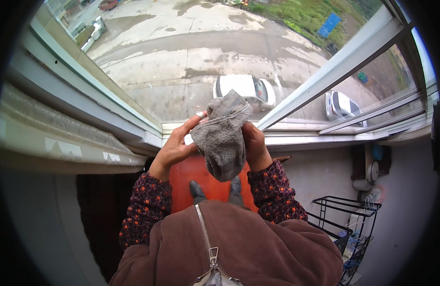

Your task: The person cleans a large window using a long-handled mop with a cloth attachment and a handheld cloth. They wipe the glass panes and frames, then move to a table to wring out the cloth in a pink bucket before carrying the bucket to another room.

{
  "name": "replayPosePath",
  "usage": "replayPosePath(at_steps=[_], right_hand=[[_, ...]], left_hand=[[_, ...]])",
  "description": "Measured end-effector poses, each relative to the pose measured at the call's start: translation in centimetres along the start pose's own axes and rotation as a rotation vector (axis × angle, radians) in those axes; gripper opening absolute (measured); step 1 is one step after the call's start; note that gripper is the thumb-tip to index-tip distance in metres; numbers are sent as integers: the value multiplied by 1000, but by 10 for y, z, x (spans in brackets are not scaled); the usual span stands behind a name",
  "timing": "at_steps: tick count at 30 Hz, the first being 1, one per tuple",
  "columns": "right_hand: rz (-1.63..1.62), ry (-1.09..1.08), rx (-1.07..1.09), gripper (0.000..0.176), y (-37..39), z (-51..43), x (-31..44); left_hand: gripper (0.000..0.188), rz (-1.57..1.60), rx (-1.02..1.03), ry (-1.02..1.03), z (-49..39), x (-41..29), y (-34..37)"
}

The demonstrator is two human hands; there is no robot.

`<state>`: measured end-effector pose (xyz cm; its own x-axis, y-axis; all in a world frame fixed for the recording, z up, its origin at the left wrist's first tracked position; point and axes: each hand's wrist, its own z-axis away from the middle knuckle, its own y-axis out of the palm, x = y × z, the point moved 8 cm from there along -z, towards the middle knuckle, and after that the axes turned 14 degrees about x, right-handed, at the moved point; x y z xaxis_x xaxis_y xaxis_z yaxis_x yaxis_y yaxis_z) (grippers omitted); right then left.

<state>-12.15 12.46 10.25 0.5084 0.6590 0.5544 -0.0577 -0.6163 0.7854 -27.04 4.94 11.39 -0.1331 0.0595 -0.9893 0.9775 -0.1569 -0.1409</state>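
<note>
A crumpled grey terry cloth (225, 143) is held up between my two hands, in front of an open window. My left hand (177, 143) grips its left side, thumb below and fingers above, with something white around one fingertip. On the cloth's right side my right hand (255, 143) is closed, its fingers partly hidden behind the fabric. The lower end of the cloth hangs in a rounded fold. Beyond it runs the white window sill (288, 138).
I stand on a red surface (184, 180). A sliding window frame (327, 68) slants at right; a curtain (73, 132) hangs at left. Outside, far below, white cars (236, 85) stand on concrete. A black metal rack (345, 205) with hangers is at lower right.
</note>
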Motion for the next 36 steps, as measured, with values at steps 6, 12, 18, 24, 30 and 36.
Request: replayPosePath(at_steps=[6, 12, 18, 24, 30, 36], right_hand=[[629, 8, -368, 37, -34, 24, 74], [786, -248, -496, 39, -35, 51, 96], [1011, -212, -524, 45, 19, 35, 82], [1574, 107, 518, 46, 121, 33, -33], [1427, 440, -46, 68, 14, 71, -45], [927, 355, -96, 118, -45, 49, -113]], left_hand=[[33, 470, -113, -123, 32, 54, -20], [25, 34, -181, -218, 54, 60, -42], [27, -705, -322, -405, 47, 64, -36], [37, -108, -369, -170, 62, 81, -53], [41, -1427, -184, -231, 56, 20, -23], [45, -1115, -149, -135, 52, 10, 19]])
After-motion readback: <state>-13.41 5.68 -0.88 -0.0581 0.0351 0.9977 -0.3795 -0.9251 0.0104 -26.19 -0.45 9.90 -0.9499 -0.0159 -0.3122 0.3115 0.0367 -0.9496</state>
